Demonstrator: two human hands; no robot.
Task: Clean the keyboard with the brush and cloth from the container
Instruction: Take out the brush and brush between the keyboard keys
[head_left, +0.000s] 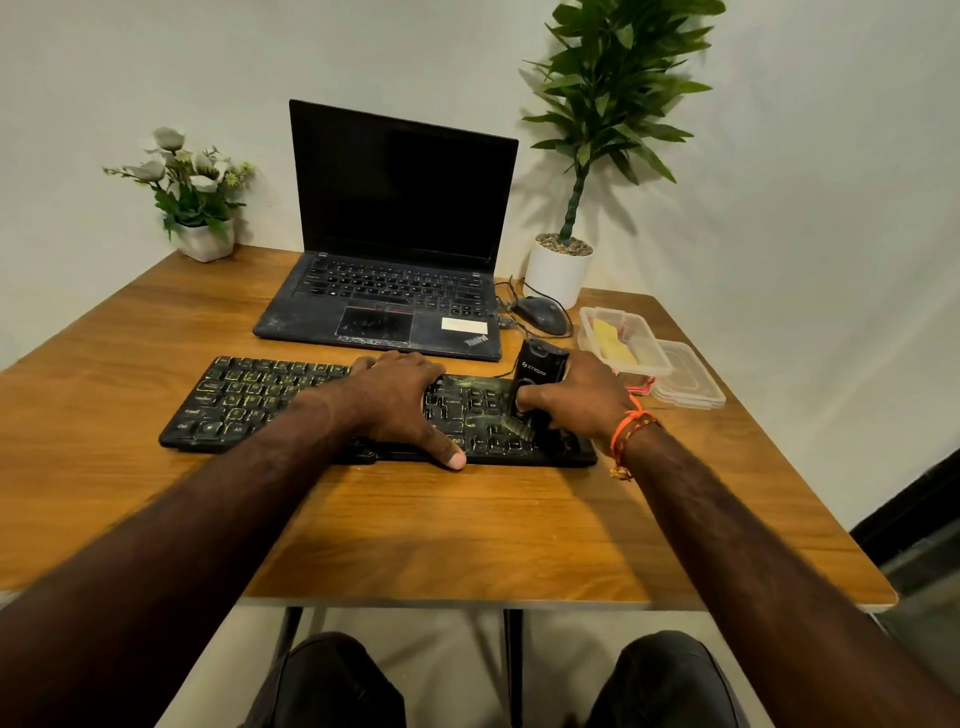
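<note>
My left hand (400, 395) lay flat on the middle of the keyboard (249, 400), fingers spread and relaxed, thumb over the near edge, pinning it to the surface (467, 530). My right hand (582, 400) was curled round the brush (537, 379), a black block-shaped body with short bristles at its lower end touching the dusty keys at the keyboard's right end. Brush looked light and rigid, smooth plastic, likely a bit slippery; gripping it round the mid-body gave control, bristles soft enough to flex between keys. Keyboard seemed thin and light and would probably slide, hence the hold-down. Container (623, 340) sat open just right of the keyboard, yellow cloth (613, 343) inside, lid (688, 376) beside it. Cloth step not yet done.
</note>
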